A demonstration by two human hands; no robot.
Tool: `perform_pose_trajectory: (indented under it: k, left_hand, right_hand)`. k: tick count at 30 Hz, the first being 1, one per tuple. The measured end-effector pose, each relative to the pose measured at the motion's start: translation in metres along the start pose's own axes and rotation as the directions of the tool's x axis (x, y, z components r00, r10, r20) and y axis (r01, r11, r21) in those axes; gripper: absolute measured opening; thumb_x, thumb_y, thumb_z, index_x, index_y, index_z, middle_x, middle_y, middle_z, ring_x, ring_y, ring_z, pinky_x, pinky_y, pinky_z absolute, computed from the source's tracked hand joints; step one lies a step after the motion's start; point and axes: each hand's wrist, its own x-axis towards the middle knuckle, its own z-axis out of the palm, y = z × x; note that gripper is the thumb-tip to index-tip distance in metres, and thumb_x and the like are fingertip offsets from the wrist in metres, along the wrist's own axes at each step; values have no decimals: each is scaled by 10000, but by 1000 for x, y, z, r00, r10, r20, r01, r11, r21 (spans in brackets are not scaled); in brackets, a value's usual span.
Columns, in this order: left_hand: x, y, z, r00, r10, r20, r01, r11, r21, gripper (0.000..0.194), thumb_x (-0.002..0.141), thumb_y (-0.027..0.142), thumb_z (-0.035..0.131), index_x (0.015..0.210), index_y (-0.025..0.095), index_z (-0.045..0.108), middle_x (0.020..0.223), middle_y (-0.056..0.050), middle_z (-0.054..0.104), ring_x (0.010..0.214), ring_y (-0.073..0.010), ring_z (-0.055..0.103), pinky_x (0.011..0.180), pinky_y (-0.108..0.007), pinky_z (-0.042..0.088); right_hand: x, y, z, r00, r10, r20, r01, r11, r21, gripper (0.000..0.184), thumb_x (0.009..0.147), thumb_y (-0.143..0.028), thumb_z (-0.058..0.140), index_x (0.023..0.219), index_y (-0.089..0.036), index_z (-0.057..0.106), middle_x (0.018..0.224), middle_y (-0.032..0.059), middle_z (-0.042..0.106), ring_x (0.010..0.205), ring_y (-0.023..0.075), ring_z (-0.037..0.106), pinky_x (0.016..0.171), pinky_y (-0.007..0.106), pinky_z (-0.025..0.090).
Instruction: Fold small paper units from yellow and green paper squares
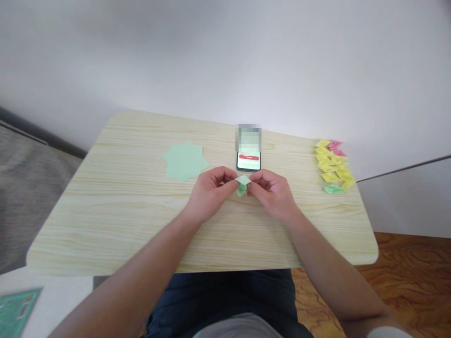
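Observation:
Between my two hands is a small piece of folded green paper (243, 184), held just above the table near its middle. My left hand (214, 188) pinches its left corner between thumb and fingers. On the opposite corner my right hand (270, 188) has a like pinch. A pale flap lies on top of the paper, and a darker green part shows below it. Some of the folds are hidden by my fingertips. Just beyond my hands a phone (248, 162) lies with its screen lit.
A fanned stack of light green paper sheets (185, 161) lies left of the phone. At the right edge sit several folded yellow paper pieces (331, 177), with pink ones (338, 152) and a green one (333, 189). A white wall (225, 61) stands behind the wooden table (134, 188).

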Motion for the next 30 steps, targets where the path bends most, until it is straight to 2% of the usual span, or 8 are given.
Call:
perform_pose_trajectory:
  k: [6,11,14,18,22,26,30]
  left_hand:
    - [-2,-2,5,995,29,-95,-11,983,182,127,800,278,727,869,174,749,747,-7,706,659,-132,622,587,-244,470]
    - [-6,-4,9,990,64,-124,-20,944,329,99,811,275,715,850,188,743,728,2,714,617,-128,613,574,-258,470]
    - [-7,-6,9,979,166,-115,-99,891,444,77,820,255,699,850,193,733,752,-6,714,675,-148,626,628,-287,486]
    - [-6,-7,7,949,308,-64,-210,773,599,90,833,225,678,904,209,731,798,-24,700,808,-192,626,682,-317,478]
    - [-6,-7,6,951,307,-39,-220,758,614,50,855,219,666,871,211,713,775,-15,681,803,-190,613,684,-325,466]
    - [-6,-7,6,950,311,-25,-238,775,585,56,877,243,660,875,208,704,777,-16,679,786,-183,614,666,-317,461]
    - [-5,-8,6,946,325,-6,-254,750,610,64,875,244,663,830,207,689,752,-17,674,767,-184,597,666,-322,449]
  right_hand:
    - [0,1,1,1000,2,-5,-3,997,-75,169,889,-372,674,913,-206,697,808,25,721,712,152,656,640,268,497]
    - [-2,1,7,996,-15,-84,2,989,-151,156,885,-356,669,829,-211,665,733,7,685,623,133,588,541,249,413]
    - [-3,0,9,995,-15,-102,-2,986,-168,173,881,-362,669,800,-211,646,707,4,668,600,128,565,522,248,393]
    - [-2,0,9,996,-6,-94,-7,991,-137,168,880,-363,665,807,-213,641,720,6,672,618,134,581,544,251,419]
    - [-2,2,8,995,-18,-97,2,987,-164,137,885,-340,655,860,-210,689,740,11,697,624,137,595,559,254,431]
    - [-2,0,4,995,-60,-81,31,946,-324,171,905,-321,618,847,-206,731,728,11,712,617,137,590,574,260,425]
    - [-2,-2,3,992,-109,-67,68,894,-443,186,907,-297,606,773,-209,701,670,-6,676,595,130,565,579,263,399]
